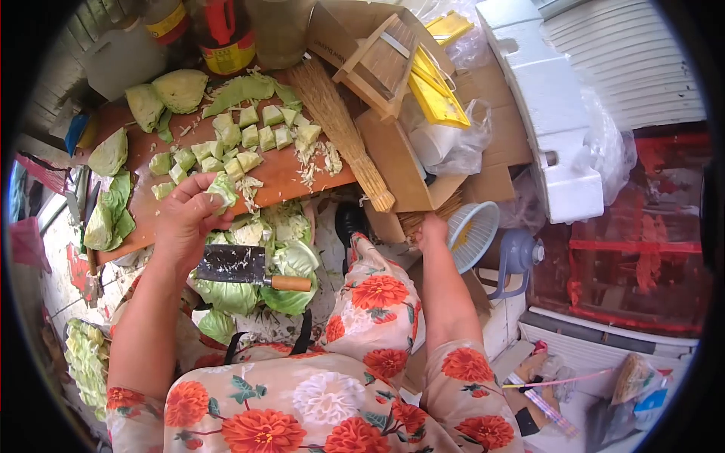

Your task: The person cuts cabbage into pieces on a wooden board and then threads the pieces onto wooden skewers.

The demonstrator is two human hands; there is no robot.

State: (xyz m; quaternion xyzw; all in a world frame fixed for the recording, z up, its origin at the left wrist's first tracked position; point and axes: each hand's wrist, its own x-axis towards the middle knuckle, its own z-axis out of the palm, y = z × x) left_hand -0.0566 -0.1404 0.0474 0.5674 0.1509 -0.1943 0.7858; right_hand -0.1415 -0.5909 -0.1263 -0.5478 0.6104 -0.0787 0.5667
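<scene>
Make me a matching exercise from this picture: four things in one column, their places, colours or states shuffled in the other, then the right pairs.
Column one
1. Cleaver
2. Brush
3. Left hand
4. Basket

Column two
A. Pinching a cabbage piece
B. Pale blue
C. Dark, with a wooden handle
D. At the right-hand end of the board, as the picture shows it

Right pairs: 1-C, 2-D, 3-A, 4-B
</scene>
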